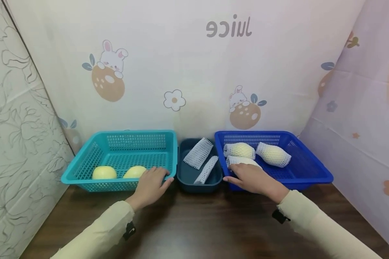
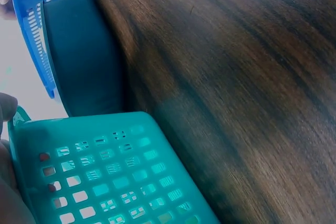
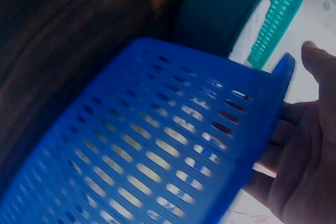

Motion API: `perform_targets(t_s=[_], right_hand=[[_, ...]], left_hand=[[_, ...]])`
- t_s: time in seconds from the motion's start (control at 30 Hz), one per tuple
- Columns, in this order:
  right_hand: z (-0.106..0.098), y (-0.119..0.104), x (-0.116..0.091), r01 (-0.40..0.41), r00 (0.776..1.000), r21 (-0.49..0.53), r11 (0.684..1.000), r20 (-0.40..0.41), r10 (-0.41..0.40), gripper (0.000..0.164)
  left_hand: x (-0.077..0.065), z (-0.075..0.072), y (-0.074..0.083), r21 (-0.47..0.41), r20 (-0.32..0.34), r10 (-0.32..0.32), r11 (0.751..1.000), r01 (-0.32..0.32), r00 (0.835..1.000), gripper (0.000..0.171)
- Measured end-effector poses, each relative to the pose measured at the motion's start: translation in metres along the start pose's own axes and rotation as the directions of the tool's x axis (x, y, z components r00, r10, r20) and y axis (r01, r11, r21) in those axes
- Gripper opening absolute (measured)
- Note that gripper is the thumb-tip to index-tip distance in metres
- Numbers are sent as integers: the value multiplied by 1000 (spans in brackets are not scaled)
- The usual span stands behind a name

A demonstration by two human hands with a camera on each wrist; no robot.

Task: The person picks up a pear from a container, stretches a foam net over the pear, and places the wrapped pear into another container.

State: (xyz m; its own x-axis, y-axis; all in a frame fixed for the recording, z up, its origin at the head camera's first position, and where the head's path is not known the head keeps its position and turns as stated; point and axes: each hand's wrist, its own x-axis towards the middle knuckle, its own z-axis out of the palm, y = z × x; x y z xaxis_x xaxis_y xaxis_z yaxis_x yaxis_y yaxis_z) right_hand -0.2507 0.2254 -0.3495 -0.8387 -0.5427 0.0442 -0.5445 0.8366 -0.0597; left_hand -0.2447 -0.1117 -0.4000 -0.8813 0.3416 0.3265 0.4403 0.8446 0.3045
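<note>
Your right hand (image 1: 253, 178) is spread over the front rim of the blue basket (image 1: 311, 179), thumb off to the side, pinching nothing. Your left hand (image 1: 149, 185) drapes the near right corner of the teal basket (image 1: 173, 147), thumb by the corner; can't tell if you're pinching the rim. Nearest your right fingers: a net-wrapped fruit (image 1: 247, 160), partly hidden, contact unclear. Two more wrapped fruits (image 1: 273, 154) lie behind it in the blue. Two bare yellow fruits (image 1: 104, 172) sit at the teal's front, one beside your left hand. Dark bin (image 1: 199, 187) between baskets, two loose foam nets (image 1: 198, 153) inside.
</note>
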Motion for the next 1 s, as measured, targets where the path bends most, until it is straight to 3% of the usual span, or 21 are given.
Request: perform_targets(t_s=[0.3, 0.63, 0.8, 1.0], right_hand=[[20, 3, -6, -75, 996, 87, 993, -32, 78, 44], [36, 6, -13, -95, 981, 28, 995, -167, 99, 39], [39, 5, -10, -88, 979, 16, 996, -183, 89, 40], [42, 4, -5, -78, 979, 18, 997, -187, 80, 41]], left_hand=[[4, 0, 2, 4, 5, 3, 1000, -3, 1000, 26], [8, 1, 5, 3, 30, 7, 1000, -8, 1000, 27], [9, -7, 3, -28, 88, -12, 999, 14, 996, 28], [13, -25, -4, -183, 200, -39, 980, 76, 979, 20]])
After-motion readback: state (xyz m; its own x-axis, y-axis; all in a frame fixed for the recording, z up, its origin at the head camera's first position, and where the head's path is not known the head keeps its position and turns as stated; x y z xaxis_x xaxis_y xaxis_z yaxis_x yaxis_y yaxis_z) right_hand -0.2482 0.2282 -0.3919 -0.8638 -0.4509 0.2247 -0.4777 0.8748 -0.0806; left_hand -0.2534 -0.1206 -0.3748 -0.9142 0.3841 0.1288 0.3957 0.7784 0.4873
